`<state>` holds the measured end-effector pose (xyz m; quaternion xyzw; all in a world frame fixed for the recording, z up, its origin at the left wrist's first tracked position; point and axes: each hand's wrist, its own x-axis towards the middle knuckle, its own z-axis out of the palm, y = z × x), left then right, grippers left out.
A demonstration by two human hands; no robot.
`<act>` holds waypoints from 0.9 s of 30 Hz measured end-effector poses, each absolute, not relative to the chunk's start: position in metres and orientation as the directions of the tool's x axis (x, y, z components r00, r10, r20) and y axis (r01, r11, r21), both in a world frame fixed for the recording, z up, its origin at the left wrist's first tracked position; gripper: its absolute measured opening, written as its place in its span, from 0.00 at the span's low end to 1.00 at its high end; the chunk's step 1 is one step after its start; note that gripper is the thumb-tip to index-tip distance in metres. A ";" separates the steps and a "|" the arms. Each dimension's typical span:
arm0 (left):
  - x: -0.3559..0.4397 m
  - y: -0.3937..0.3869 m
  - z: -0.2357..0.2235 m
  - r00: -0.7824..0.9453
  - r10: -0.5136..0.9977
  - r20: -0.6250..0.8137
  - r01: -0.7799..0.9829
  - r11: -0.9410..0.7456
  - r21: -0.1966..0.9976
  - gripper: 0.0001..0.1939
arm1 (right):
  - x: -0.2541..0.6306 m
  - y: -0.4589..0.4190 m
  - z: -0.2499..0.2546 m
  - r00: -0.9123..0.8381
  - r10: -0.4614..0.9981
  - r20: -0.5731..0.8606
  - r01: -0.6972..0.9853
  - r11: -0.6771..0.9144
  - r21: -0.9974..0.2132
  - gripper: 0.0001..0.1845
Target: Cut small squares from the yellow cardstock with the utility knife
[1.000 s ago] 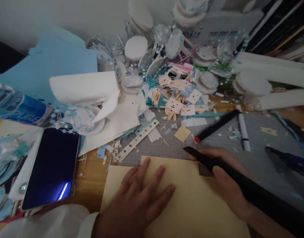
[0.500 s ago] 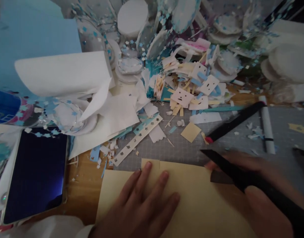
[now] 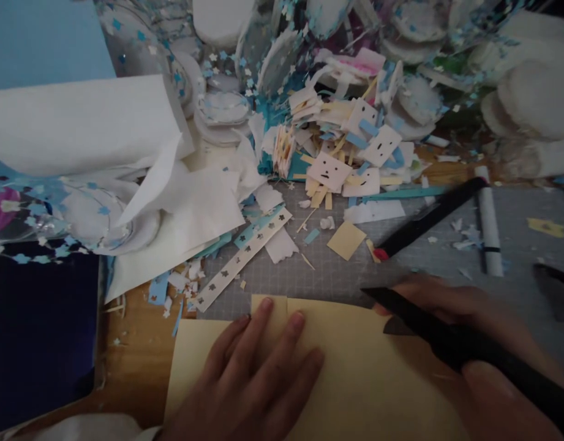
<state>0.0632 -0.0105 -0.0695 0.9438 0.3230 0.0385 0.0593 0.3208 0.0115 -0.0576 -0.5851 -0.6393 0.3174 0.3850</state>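
A sheet of cream-yellow paper (image 3: 355,373) lies in front of me, its upper edge on the grey cutting mat (image 3: 245,294). My left hand (image 3: 263,367) presses flat on the sheet with fingers apart, near a narrow slit in its top edge. Gripped like a pen in my right hand (image 3: 474,331) is a black utility knife (image 3: 414,315). Its pointed tip hovers by the sheet's upper edge, beside a dark notch in the paper. Whether the blade touches the paper I cannot tell. A small yellow paper square (image 3: 346,240) lies just beyond.
Several small paper figures with drawn faces (image 3: 330,171) are heaped at the back. A black marker (image 3: 428,220) and a white marker (image 3: 490,223) lie on the right. A punched paper strip (image 3: 240,257), scraps, white sheets (image 3: 203,205) and a dark-screened tablet (image 3: 40,331) are left.
The view has shifted, so the tablet and the white sheets appear farther left. My left hand stays on the paper, and the knife remains by the notch with little visible movement.
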 end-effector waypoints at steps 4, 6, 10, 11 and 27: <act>0.064 -0.009 -0.068 0.792 0.611 0.022 0.606 -0.789 0.106 0.27 | 0.318 0.013 -0.058 -0.076 0.986 0.147 0.501 0.165 -0.850 0.15; 0.064 -0.008 -0.066 0.796 0.605 0.015 0.601 -0.793 0.100 0.31 | 0.320 0.013 -0.060 -0.088 0.987 0.131 0.515 0.157 -0.843 0.14; 0.065 -0.005 -0.061 0.818 0.575 0.005 0.572 -0.814 0.095 0.38 | 0.324 0.012 -0.065 -0.141 0.984 0.111 0.510 0.168 -0.844 0.16; 0.065 -0.003 -0.060 0.824 0.566 0.017 0.562 -0.821 0.100 0.37 | 0.324 0.012 -0.065 -0.155 0.983 0.100 0.503 0.166 -0.848 0.17; 0.077 0.007 -0.057 0.783 0.620 -0.041 0.614 -0.762 0.206 0.33 | 0.326 0.016 -0.063 -0.080 0.992 -0.094 0.285 -0.068 -0.956 0.21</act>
